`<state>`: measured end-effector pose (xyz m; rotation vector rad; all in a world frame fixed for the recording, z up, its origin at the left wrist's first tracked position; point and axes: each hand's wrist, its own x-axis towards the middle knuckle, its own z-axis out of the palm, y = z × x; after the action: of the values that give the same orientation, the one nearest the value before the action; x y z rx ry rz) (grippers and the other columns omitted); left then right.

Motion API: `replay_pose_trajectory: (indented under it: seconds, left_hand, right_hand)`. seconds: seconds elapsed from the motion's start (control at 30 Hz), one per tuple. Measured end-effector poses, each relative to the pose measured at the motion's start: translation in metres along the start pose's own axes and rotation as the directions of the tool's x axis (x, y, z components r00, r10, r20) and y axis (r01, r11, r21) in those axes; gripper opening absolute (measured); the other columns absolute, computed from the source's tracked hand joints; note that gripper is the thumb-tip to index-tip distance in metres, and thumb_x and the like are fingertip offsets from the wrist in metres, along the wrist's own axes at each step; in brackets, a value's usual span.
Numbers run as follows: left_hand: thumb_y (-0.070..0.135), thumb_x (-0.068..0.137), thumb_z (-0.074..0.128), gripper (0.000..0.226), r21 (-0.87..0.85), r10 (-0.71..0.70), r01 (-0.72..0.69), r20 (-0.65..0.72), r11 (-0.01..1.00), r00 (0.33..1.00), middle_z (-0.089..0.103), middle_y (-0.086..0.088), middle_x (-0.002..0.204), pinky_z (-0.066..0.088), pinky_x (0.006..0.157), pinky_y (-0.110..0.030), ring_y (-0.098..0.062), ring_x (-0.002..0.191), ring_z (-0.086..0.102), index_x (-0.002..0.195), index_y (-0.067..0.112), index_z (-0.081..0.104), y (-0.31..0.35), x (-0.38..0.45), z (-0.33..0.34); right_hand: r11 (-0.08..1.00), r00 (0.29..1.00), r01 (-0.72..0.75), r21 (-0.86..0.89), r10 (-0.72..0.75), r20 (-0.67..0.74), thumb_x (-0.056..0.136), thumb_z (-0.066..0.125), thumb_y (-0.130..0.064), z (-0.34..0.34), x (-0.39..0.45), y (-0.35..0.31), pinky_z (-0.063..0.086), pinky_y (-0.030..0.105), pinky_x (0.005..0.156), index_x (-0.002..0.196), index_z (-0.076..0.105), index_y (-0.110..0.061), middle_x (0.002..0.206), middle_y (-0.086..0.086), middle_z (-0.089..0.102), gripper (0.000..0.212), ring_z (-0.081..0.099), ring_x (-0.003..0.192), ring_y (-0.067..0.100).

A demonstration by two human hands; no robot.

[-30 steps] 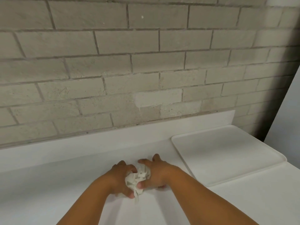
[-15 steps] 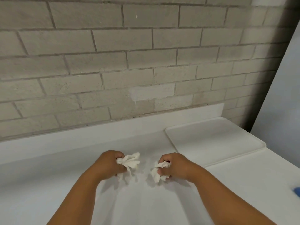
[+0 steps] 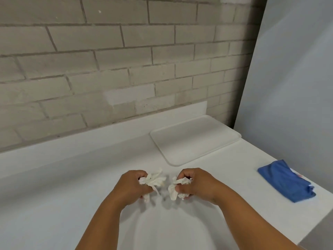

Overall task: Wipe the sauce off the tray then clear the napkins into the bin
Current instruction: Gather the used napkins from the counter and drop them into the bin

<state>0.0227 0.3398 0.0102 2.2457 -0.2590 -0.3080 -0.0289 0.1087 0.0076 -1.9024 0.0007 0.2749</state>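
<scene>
My left hand (image 3: 130, 186) is closed around a crumpled white napkin (image 3: 155, 180) just above the white counter. Beside it, a short gap away, my right hand (image 3: 196, 183) grips a second crumpled white napkin (image 3: 175, 188). A white rectangular tray (image 3: 194, 139) lies flat on the counter behind and to the right of my hands, near the wall. No sauce shows on the tray's surface. No bin is in view.
A folded blue cloth (image 3: 286, 181) lies near the counter's right edge. A brick wall (image 3: 108, 69) backs the white counter (image 3: 54, 195), and a pale panel (image 3: 297, 78) stands at the right. The counter's front right corner drops off at the lower right.
One second ago both hands bunched the napkins together in one wad. They have since drawn apart, each holding its own wad. The view has swung right, bringing the blue cloth in.
</scene>
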Motion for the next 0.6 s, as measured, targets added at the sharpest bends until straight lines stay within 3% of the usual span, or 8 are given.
replay_pose_trajectory:
  seconds: [0.17,0.3,0.5,0.6]
  left_hand:
    - [0.019,0.071,0.079,0.024,-0.056,0.052,-0.049,0.057,0.997,0.997,0.060,0.000,0.059,0.042,0.048,-0.016,-0.008,0.049,0.055,0.071,0.004,0.061,0.037,-0.006,0.053]
    - [0.024,0.067,0.081,0.028,-0.138,0.089,-0.071,0.135,0.988,0.987,0.062,0.001,0.057,0.047,0.056,-0.028,-0.012,0.052,0.058,0.073,0.004,0.062,0.071,-0.013,0.107]
    - [0.028,0.071,0.080,0.020,-0.213,0.162,-0.112,0.232,0.971,0.959,0.066,0.000,0.059,0.043,0.052,-0.021,-0.008,0.051,0.056,0.066,0.019,0.064,0.130,-0.026,0.188]
    - [0.022,0.072,0.079,0.013,-0.257,0.214,-0.141,0.283,0.956,0.935,0.065,0.003,0.061,0.045,0.052,-0.019,-0.007,0.054,0.056,0.072,0.016,0.068,0.161,-0.034,0.227]
  right_hand:
    - [0.999,0.993,-0.038,-0.008,0.037,-0.109,0.079,0.074,-0.011,-0.030,-0.041,0.022,0.051,0.020,0.057,0.088,0.066,-0.007,0.076,0.004,0.070,0.012,0.067,0.060,0.011]
    - [0.997,0.976,-0.072,-0.007,0.069,-0.206,0.078,0.072,-0.007,-0.059,-0.081,0.046,0.053,0.021,0.057,0.085,0.066,-0.008,0.079,0.006,0.069,0.010,0.065,0.061,0.011]
    - [0.993,0.930,-0.108,-0.056,0.081,-0.359,0.079,0.073,-0.005,-0.122,-0.154,0.079,0.049,0.013,0.055,0.082,0.065,-0.014,0.076,-0.001,0.067,0.012,0.060,0.058,-0.001]
    - [0.992,0.878,-0.124,-0.041,0.090,-0.471,0.078,0.075,-0.004,-0.156,-0.192,0.098,0.046,0.010,0.054,0.078,0.065,-0.016,0.070,-0.008,0.063,0.016,0.057,0.056,-0.004]
